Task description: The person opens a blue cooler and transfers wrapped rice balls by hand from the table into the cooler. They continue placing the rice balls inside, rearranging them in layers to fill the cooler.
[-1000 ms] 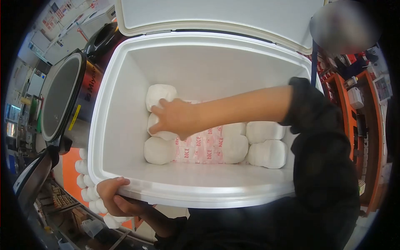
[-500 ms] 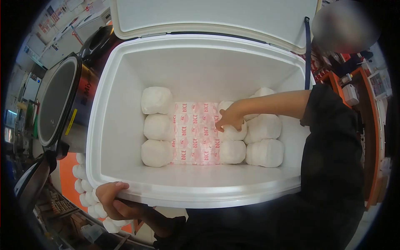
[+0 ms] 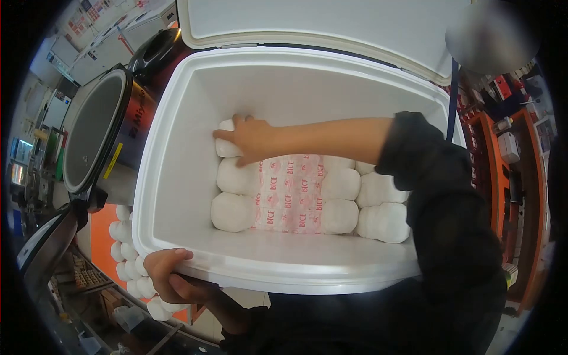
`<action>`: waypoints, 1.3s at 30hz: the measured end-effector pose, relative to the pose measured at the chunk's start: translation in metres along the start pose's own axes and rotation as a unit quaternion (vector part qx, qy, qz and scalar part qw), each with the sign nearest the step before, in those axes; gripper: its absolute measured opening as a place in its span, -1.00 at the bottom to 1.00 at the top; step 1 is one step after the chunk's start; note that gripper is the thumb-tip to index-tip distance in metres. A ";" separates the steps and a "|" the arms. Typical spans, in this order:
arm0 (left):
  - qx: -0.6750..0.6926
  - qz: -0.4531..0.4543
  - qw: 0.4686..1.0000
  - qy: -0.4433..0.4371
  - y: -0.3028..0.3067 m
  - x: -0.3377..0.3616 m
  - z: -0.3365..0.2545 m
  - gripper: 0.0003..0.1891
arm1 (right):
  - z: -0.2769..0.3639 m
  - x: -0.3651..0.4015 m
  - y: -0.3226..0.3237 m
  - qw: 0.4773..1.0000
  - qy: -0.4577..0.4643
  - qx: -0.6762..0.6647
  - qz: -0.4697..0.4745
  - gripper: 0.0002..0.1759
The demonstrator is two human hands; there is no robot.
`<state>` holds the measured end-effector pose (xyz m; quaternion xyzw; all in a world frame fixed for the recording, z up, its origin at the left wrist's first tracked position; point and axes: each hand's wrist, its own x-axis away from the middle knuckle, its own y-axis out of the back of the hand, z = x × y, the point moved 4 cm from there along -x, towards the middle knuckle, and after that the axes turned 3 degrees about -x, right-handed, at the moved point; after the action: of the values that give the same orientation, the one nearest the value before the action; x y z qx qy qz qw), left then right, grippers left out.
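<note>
Reaching into the white cooler with the right hand, over a bundle in the far left corner. Spreading the fingers wide across it, with the thumb stretched toward the middle bundle; pinching nothing visibly. White, matte, plump and round-cornered, seen only in part beneath the hand. Too rounded and too covered to give a clear long axis or a facing end; set in line with the middle bundle and the near bundle, in a row running far to near along the left wall. Just beside that row, printed packs with pink lettering, and beyond them, right-hand bundles. Gripping the near left rim with the left hand, with digits bent around it.
</note>
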<state>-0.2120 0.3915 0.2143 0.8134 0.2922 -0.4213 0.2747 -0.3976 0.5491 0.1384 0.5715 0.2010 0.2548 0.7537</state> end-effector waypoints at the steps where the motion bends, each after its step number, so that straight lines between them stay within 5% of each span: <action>1: 0.003 0.002 1.000 -0.002 -0.001 0.000 -0.001 -0.69 | -0.003 -0.002 -0.007 1.000 -0.017 -0.024 0.003 -0.26; 5: -0.005 0.007 1.000 0.002 0.000 -0.001 0.000 -0.68 | -0.007 0.009 0.019 0.998 -0.013 -0.036 0.055 -0.25; 11: 0.012 0.002 1.000 0.009 0.000 0.000 0.000 -0.67 | -0.041 0.089 0.022 0.961 -0.009 0.125 0.247 -0.21; 13: 0.014 -0.001 1.000 0.009 0.001 0.000 0.000 -0.68 | -0.073 0.115 -0.003 0.946 0.039 0.254 0.197 -0.23; 15: 0.013 -0.003 1.000 0.008 0.000 0.000 0.000 -0.68 | -0.090 0.143 -0.035 0.895 0.187 0.318 0.252 -0.22; 16: 0.013 -0.005 1.000 0.007 0.000 -0.001 0.000 -0.68 | -0.098 0.146 -0.039 0.894 0.187 0.320 0.251 -0.22; 19: -0.001 0.009 1.000 0.008 0.001 0.000 -0.002 -0.68 | -0.115 0.138 -0.038 0.922 0.076 0.247 0.288 -0.27; 21: -0.001 0.013 1.000 0.017 0.001 -0.001 -0.001 -0.68 | -0.117 0.129 -0.040 0.846 0.073 0.259 0.460 -0.39; 25: 0.003 0.001 1.000 0.006 0.001 -0.001 -0.002 -0.71 | -0.106 0.117 -0.046 0.833 0.041 0.296 0.465 -0.55; 27: 0.006 0.000 1.000 0.017 0.001 -0.003 -0.002 -0.71 | -0.091 0.093 -0.048 0.804 -0.077 0.348 0.476 -0.65; 29: 0.005 0.004 1.000 0.010 0.001 -0.002 0.001 -0.70 | -0.063 0.054 -0.038 0.877 0.055 0.269 0.395 -0.72; 31: 0.007 0.012 1.000 0.007 0.001 0.000 0.000 -0.69 | -0.025 0.019 -0.009 0.960 0.110 0.174 0.193 -0.52; 33: -0.001 0.015 1.000 0.007 0.000 -0.002 -0.001 -0.69 | -0.009 -0.004 -0.004 0.956 0.217 0.196 -0.005 -0.37; 37: -0.004 0.015 1.000 0.008 -0.001 -0.003 -0.003 -0.69 | -0.037 -0.030 -0.049 0.932 0.291 0.197 -0.086 -0.26; 39: -0.003 0.015 1.000 0.016 -0.002 -0.003 -0.003 -0.69 | -0.026 -0.031 -0.032 0.927 0.292 0.225 0.066 -0.33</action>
<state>-0.2131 0.3939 0.2183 0.8236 0.2859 -0.4032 0.2780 -0.4324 0.5429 0.1006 0.6382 0.4260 0.4081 0.4948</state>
